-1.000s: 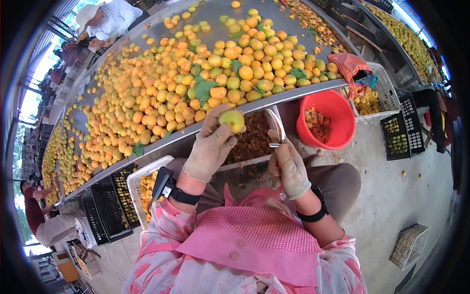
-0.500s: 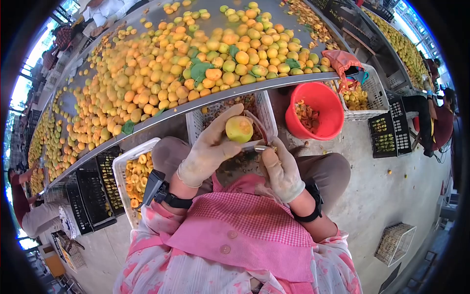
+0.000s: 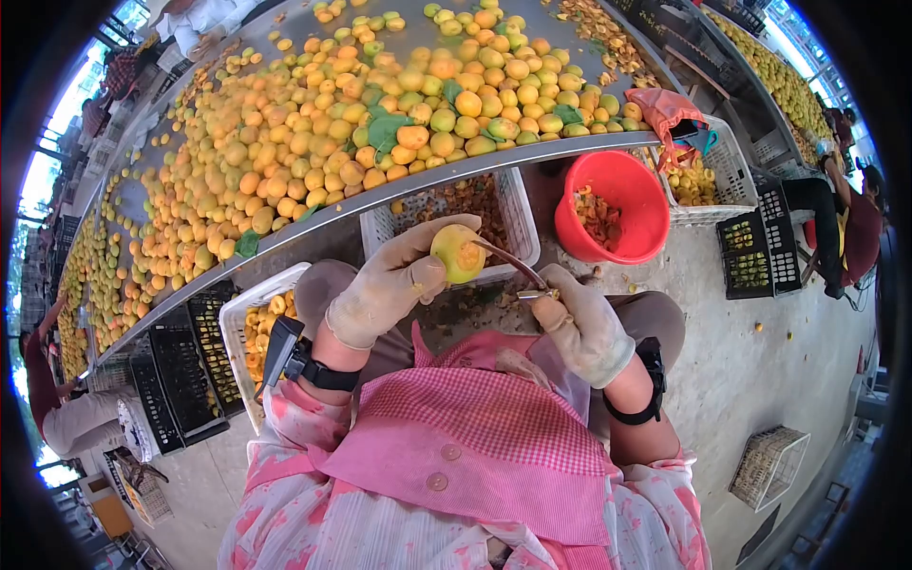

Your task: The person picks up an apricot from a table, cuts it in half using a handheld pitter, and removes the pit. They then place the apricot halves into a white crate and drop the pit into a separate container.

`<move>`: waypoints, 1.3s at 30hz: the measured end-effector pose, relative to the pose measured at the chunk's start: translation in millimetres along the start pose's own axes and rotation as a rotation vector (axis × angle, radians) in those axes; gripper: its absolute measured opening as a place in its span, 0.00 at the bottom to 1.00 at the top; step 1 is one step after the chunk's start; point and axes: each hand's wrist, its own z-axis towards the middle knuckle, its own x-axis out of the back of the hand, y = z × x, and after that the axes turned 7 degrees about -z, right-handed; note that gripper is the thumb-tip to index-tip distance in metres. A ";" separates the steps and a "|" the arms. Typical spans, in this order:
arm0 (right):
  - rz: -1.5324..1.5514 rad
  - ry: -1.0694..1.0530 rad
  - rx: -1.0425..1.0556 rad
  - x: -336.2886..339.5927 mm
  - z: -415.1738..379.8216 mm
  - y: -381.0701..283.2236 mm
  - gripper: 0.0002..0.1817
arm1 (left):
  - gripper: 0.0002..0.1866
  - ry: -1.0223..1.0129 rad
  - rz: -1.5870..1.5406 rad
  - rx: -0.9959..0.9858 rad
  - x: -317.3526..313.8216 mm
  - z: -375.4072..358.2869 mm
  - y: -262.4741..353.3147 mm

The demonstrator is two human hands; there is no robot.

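Since half a second ago, knife now driven into the apricot gripped by left hand fingers, right hand fingers clenching its handle, near the surface edge, above the white crate.

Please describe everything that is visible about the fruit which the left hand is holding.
The fruit is a small round apricot, yellow-green with an orange blush on the side facing the camera. Its skin looks smooth and whole apart from where the blade meets it. The gloved left hand holds it up in front of the white crate, with fingers curled over its top and left. The thin curved blade of the knife, gripped by the gloved right hand, touches its right side.
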 end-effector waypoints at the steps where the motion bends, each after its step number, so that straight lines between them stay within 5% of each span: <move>1: -0.040 -0.017 -0.011 2.3 0.3 -1.1 0.22 | 0.33 0.001 0.000 0.002 -0.2 0.1 0.4; 3: -0.078 -0.032 -0.023 6.8 0.9 -1.9 0.22 | 0.46 0.009 -0.030 0.054 -1.6 0.1 3.7; 7: -0.102 -0.072 0.037 15.5 1.9 1.0 0.21 | 0.47 -0.021 -0.006 0.110 -4.9 2.5 16.8; 10: -0.150 -0.113 0.016 20.3 1.0 1.7 0.20 | 0.34 -0.083 0.099 0.124 -3.7 3.3 20.4; 18: -0.028 -0.116 -0.047 15.8 -2.1 9.9 0.20 | 0.38 -0.098 0.092 0.084 0.1 10.0 5.9; 21: 0.247 -0.218 -0.139 14.8 -0.3 15.4 0.18 | 0.38 -0.042 0.094 0.004 -5.3 14.0 -3.6; 22: 0.291 -0.169 -0.124 7.4 -2.8 19.0 0.18 | 0.48 -0.006 0.097 0.077 -6.4 13.7 -0.1; 31: 0.618 -0.195 -0.309 -0.2 -1.3 13.8 0.30 | 0.37 0.084 -0.118 -0.076 -15.0 28.1 -23.0; 39: 0.924 -0.235 -0.473 -5.7 0.6 16.4 0.30 | 0.29 0.192 -0.110 -0.216 -31.2 43.1 -35.8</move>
